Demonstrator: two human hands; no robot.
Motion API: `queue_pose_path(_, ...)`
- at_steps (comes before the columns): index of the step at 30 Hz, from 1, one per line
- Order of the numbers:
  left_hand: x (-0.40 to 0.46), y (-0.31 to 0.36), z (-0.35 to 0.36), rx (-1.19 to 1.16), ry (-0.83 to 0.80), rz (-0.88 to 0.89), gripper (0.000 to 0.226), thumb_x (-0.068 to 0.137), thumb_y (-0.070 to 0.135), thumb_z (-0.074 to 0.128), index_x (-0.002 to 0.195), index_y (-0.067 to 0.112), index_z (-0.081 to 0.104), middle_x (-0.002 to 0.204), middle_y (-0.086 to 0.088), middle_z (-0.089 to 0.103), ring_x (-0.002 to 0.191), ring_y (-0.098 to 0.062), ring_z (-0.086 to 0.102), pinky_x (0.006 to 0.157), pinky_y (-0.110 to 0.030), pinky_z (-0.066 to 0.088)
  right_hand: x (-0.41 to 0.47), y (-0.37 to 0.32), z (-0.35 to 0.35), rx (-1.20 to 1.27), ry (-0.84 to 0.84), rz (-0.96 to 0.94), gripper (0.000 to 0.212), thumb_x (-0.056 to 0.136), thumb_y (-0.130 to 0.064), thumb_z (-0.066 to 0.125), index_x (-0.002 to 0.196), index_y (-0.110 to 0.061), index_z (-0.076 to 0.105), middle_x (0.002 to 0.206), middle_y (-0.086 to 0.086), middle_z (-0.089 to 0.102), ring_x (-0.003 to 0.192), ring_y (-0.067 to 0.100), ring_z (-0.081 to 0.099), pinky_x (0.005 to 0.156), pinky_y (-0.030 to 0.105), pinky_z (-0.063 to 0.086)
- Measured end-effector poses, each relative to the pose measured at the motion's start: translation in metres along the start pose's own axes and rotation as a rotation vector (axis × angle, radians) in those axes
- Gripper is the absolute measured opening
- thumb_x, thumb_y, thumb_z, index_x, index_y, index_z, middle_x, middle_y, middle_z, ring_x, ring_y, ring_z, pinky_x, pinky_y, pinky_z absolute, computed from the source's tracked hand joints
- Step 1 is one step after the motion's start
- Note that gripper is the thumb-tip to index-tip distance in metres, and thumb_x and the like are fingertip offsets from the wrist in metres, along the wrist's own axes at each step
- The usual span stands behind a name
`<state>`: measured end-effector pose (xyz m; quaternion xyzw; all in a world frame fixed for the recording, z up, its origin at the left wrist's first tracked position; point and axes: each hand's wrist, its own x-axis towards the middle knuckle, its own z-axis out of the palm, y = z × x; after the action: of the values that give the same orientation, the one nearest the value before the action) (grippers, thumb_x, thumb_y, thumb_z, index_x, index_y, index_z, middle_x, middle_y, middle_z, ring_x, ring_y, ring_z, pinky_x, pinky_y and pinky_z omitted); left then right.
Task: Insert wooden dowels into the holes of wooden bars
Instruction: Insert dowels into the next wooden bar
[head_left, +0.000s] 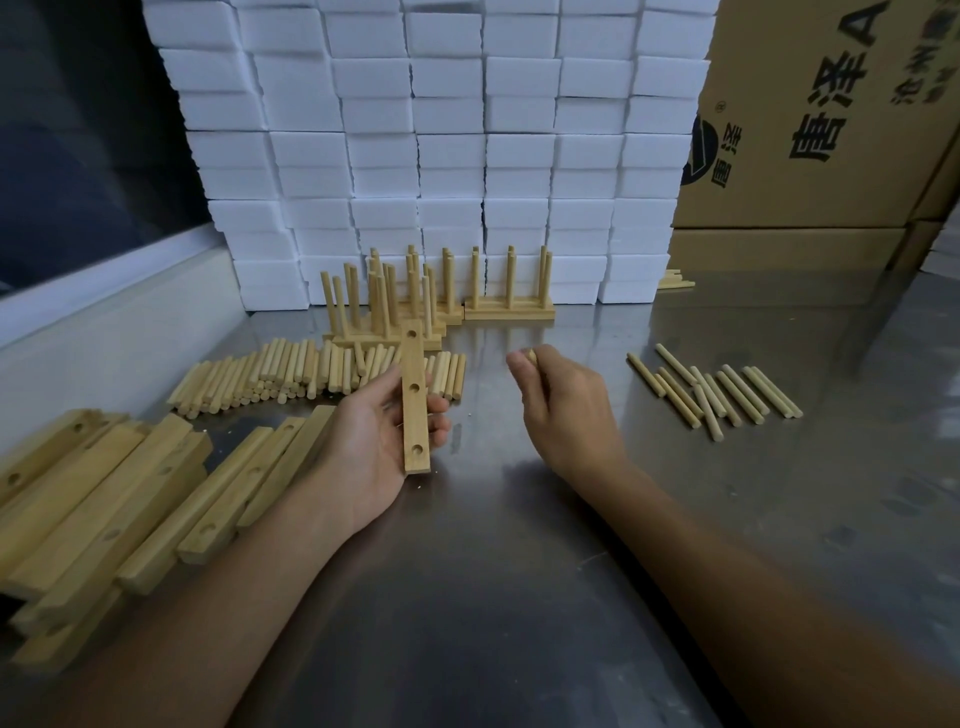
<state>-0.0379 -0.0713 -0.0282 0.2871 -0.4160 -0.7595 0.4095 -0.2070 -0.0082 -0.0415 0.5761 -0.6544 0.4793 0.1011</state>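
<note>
My left hand (374, 441) holds a wooden bar (414, 400) lengthwise, with three empty holes facing up. To its right, my right hand (566, 410) is curled around a wooden dowel (531, 355); only the dowel's end shows above the fingers. A heap of loose dowels (311, 374) lies behind the left hand. A smaller row of dowels (722, 389) lies to the right of the right hand. Several finished bars with upright dowels (415, 301) stand further back.
A pile of empty bars (130, 499) lies at the left on the steel table (493, 571). A wall of stacked white foam blocks (431, 145) rises behind, and cardboard boxes (831, 130) stand at the right rear.
</note>
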Motion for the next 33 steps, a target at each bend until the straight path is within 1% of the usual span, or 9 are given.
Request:
queue_pose_path(6, 0.001, 0.000, 0.001, 0.019, 0.003, -0.007, 0.030, 0.102, 0.029, 0.047, 0.105, 0.004, 0.064, 0.074, -0.009, 0.066, 0.061, -0.018, 0.062, 0.053, -0.027, 0.054, 0.001, 0.004, 0.003, -0.022, 0.013, 0.034, 0.026, 0.104, -0.023, 0.044, 0.094, -0.006, 0.060, 0.073, 0.004, 0.055, 0.064, 0.019, 0.050, 0.057, 0.034, 0.039)
queue_pose_path(11, 0.002, -0.001, 0.001, 0.038, 0.024, 0.007, 0.026, 0.101, 0.021, 0.049, 0.112, 0.002, 0.062, 0.076, -0.011, 0.065, 0.060, -0.018, 0.063, 0.051, -0.027, 0.054, 0.001, 0.006, 0.003, -0.135, 0.217, -0.042, 0.019, 0.097, -0.024, 0.059, 0.094, -0.009, 0.070, 0.088, 0.008, 0.053, 0.083, 0.020, 0.046, 0.069, 0.030, 0.035)
queue_pose_path(14, 0.003, -0.002, 0.000, 0.043, 0.020, 0.021, 0.024, 0.099, 0.017, 0.052, 0.114, 0.002, 0.062, 0.076, -0.011, 0.066, 0.061, -0.018, 0.064, 0.052, -0.027, 0.054, 0.003, 0.006, 0.000, -0.047, 0.246, -0.024, 0.021, 0.098, -0.034, 0.051, 0.095, -0.016, 0.061, 0.086, -0.003, 0.052, 0.076, 0.012, 0.047, 0.065, 0.032, 0.039)
queue_pose_path(19, 0.004, -0.002, 0.000, 0.025, 0.014, 0.026, 0.020, 0.098, 0.016, 0.053, 0.112, 0.003, 0.062, 0.074, -0.011, 0.066, 0.060, -0.018, 0.063, 0.051, -0.027, 0.053, 0.002, 0.004, 0.003, 0.064, 0.179, 0.019, 0.016, 0.094, -0.029, 0.063, 0.088, -0.022, 0.051, 0.074, -0.016, 0.051, 0.066, 0.003, 0.053, 0.056, 0.011, 0.039)
queue_pose_path(22, 0.004, -0.003, -0.001, 0.025, 0.016, 0.028, 0.021, 0.098, 0.016, 0.054, 0.113, 0.003, 0.061, 0.075, -0.011, 0.065, 0.061, -0.018, 0.063, 0.051, -0.027, 0.053, 0.001, 0.006, 0.004, 0.036, 0.110, 0.059, 0.010, 0.093, -0.017, 0.064, 0.102, -0.015, 0.061, 0.083, -0.010, 0.058, 0.072, 0.006, 0.057, 0.065, 0.019, 0.049)
queue_pose_path(24, 0.005, -0.003, -0.002, 0.027, 0.014, 0.027, 0.023, 0.098, 0.017, 0.054, 0.114, 0.002, 0.061, 0.077, -0.012, 0.065, 0.062, -0.019, 0.063, 0.052, -0.027, 0.053, 0.000, 0.009, 0.004, -0.012, 0.057, 0.079, 0.034, 0.092, -0.001, 0.059, 0.125, -0.009, 0.061, 0.095, 0.000, 0.063, 0.084, 0.012, 0.061, 0.075, 0.027, 0.053)
queue_pose_path(26, 0.005, -0.003, -0.002, 0.028, 0.010, 0.024, 0.023, 0.099, 0.017, 0.053, 0.115, 0.002, 0.060, 0.077, -0.012, 0.066, 0.062, -0.019, 0.063, 0.052, -0.027, 0.053, 0.001, 0.009, 0.003, -0.059, 0.009, 0.111, 0.041, 0.091, 0.007, 0.052, 0.127, -0.009, 0.061, 0.102, 0.005, 0.062, 0.090, 0.017, 0.059, 0.078, 0.032, 0.052)
queue_pose_path(30, 0.006, -0.004, -0.003, 0.032, 0.001, 0.026, 0.023, 0.098, 0.017, 0.053, 0.114, 0.002, 0.060, 0.077, -0.011, 0.066, 0.062, -0.019, 0.063, 0.052, -0.027, 0.053, 0.003, 0.009, 0.005, 0.037, 0.019, 0.215, 0.013, 0.103, -0.028, 0.043, 0.102, -0.021, 0.054, 0.090, -0.003, 0.053, 0.076, 0.010, 0.048, 0.065, 0.028, 0.041)
queue_pose_path(33, 0.006, -0.004, -0.003, 0.052, -0.010, 0.040, 0.020, 0.098, 0.016, 0.054, 0.112, 0.003, 0.061, 0.076, -0.011, 0.065, 0.061, -0.018, 0.063, 0.052, -0.027, 0.053, 0.002, 0.010, 0.007, 0.024, 0.047, 0.191, 0.043, 0.095, -0.061, 0.037, 0.083, -0.021, 0.050, 0.074, -0.009, 0.048, 0.067, 0.008, 0.046, 0.058, 0.025, 0.037)
